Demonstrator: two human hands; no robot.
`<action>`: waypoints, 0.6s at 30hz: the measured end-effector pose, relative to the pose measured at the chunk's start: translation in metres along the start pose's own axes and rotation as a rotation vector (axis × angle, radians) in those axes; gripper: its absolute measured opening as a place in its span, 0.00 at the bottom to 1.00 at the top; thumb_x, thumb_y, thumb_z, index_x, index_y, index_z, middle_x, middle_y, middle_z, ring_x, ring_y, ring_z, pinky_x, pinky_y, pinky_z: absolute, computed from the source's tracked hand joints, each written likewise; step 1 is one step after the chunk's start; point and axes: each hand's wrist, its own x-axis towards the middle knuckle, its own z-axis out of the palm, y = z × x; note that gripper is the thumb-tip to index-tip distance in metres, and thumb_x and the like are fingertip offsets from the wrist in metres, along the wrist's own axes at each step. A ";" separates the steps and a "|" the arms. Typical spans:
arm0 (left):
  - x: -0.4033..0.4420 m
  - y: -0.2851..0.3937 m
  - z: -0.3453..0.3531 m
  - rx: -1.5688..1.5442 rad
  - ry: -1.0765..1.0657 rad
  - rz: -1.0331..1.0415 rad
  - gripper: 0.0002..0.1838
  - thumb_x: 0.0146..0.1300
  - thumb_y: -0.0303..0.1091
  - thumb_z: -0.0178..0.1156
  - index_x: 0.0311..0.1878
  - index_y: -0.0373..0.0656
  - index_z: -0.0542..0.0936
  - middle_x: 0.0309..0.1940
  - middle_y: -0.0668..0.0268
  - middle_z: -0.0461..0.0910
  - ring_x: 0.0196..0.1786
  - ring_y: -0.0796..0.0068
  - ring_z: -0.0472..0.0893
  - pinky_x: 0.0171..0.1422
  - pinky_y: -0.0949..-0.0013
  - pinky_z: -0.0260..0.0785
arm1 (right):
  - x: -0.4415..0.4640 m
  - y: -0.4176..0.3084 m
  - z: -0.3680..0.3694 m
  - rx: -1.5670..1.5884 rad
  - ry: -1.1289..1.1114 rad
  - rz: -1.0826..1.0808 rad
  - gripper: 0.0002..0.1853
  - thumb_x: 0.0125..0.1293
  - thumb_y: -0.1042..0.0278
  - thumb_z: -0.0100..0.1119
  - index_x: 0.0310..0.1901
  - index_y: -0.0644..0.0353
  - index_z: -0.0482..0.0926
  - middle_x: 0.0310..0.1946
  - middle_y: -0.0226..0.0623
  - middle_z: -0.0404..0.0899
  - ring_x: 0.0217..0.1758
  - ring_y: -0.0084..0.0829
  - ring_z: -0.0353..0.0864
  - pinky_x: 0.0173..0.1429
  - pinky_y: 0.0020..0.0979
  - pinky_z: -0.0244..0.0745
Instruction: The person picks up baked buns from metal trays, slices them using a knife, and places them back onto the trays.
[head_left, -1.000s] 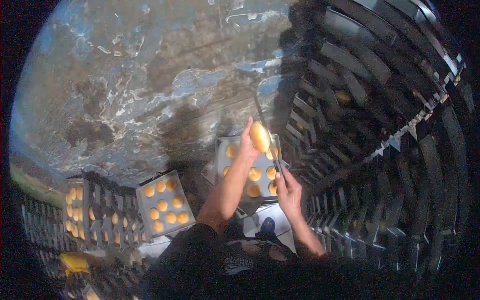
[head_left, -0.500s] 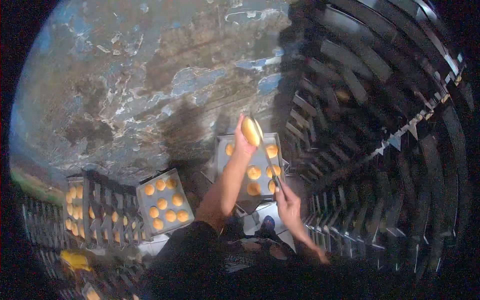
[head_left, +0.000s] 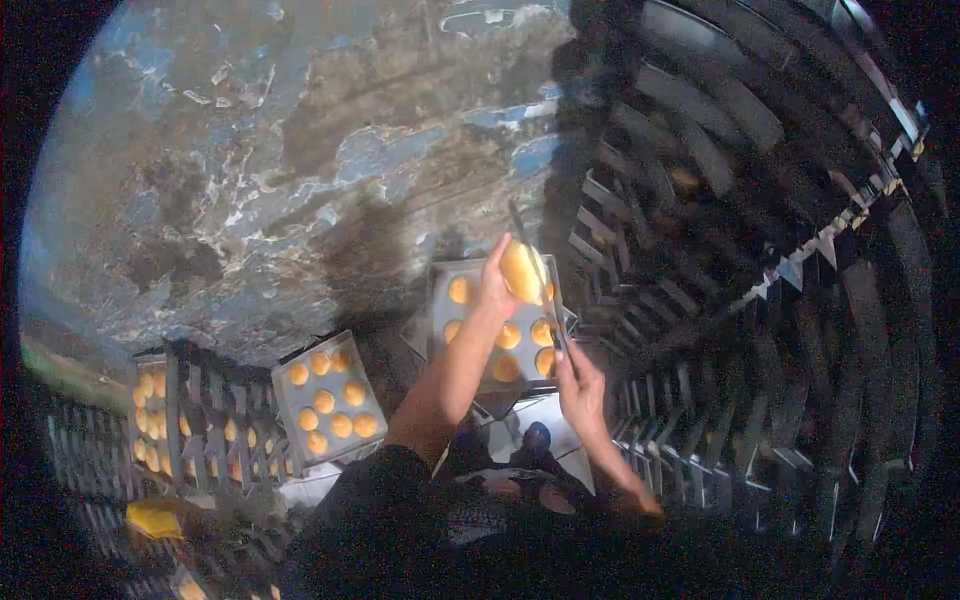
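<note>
My left hand [head_left: 496, 290] is closed around a round golden bun [head_left: 521, 271], held above a metal baking tray [head_left: 440, 300]. In my right hand [head_left: 580, 383] is a long knife [head_left: 557, 325], gripped by its handle. The blade runs up along the right side of the bun, and its tip reaches past the bun's far end. Whether the blade is inside the bun or just against it, I cannot tell. Below lie several more buns [head_left: 507, 368] on the tray, some partly covered by my left hand and forearm.
A second tray [head_left: 290, 400] of buns sits tilted to the left. Further left, a rack [head_left: 172, 415] holds more trays with buns, above a yellow item [head_left: 155, 519]. A peeling, stained wall [head_left: 300, 150] rises ahead. Dark racks [head_left: 720, 300] with slats stand on the right.
The bun has turned in my left hand and shifted slightly right. My right hand has moved up a little, and the knife tip now extends further beyond the bun.
</note>
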 end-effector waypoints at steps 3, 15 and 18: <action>0.007 -0.010 -0.008 -0.001 -0.033 0.043 0.19 0.64 0.58 0.65 0.36 0.51 0.82 0.28 0.70 0.84 0.30 0.70 0.85 0.35 0.63 0.80 | 0.030 -0.014 0.000 -0.046 -0.065 0.014 0.22 0.77 0.57 0.54 0.65 0.61 0.77 0.25 0.26 0.77 0.26 0.15 0.70 0.32 0.22 0.68; 0.009 -0.013 -0.028 0.106 0.011 0.063 0.26 0.65 0.65 0.61 0.38 0.50 0.81 0.29 0.68 0.82 0.32 0.70 0.83 0.39 0.63 0.80 | 0.037 -0.028 -0.003 -0.028 -0.171 0.122 0.17 0.77 0.63 0.53 0.61 0.60 0.80 0.24 0.24 0.77 0.24 0.13 0.67 0.28 0.21 0.64; 0.018 0.007 -0.031 0.023 -0.008 0.082 0.27 0.65 0.67 0.60 0.38 0.49 0.80 0.29 0.68 0.82 0.31 0.70 0.83 0.38 0.62 0.79 | 0.014 -0.020 -0.009 -0.032 -0.173 0.121 0.17 0.78 0.61 0.53 0.60 0.60 0.81 0.24 0.24 0.78 0.22 0.13 0.67 0.27 0.21 0.64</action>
